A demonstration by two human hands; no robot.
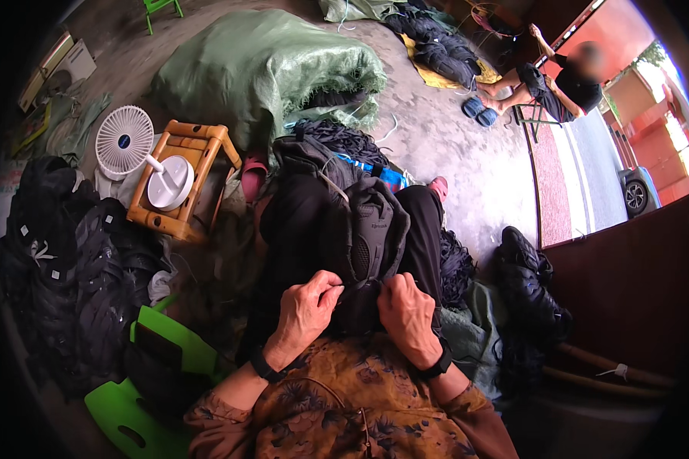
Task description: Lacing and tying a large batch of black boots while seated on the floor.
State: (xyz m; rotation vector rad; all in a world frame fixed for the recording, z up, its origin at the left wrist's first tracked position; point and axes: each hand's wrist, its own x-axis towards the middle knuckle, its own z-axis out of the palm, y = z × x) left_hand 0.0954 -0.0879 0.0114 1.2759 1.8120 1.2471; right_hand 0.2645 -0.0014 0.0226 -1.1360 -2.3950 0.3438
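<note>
Across my lap lies a dark grey backpack (373, 229) with padded, mesh-lined parts, its near end between my two hands. My left hand (311, 302) is closed at the backpack's near left edge, thumb and fingers pinched together on dark fabric. On the other side my right hand (407, 311) is closed too, its curled fingers gripping the near right edge. The exact bit of cloth or strap in each pinch is too small and dark to make out. Both hands rest just above my patterned brown apron (352, 398).
A white fan (170, 183) stands on a bamboo stool (177, 222) at left. Dark bags (76, 260) pile up beside it, near a green plastic chair (130, 413). Ahead lies a big green sack (260, 69). A person (570, 84) sits by the doorway at far right.
</note>
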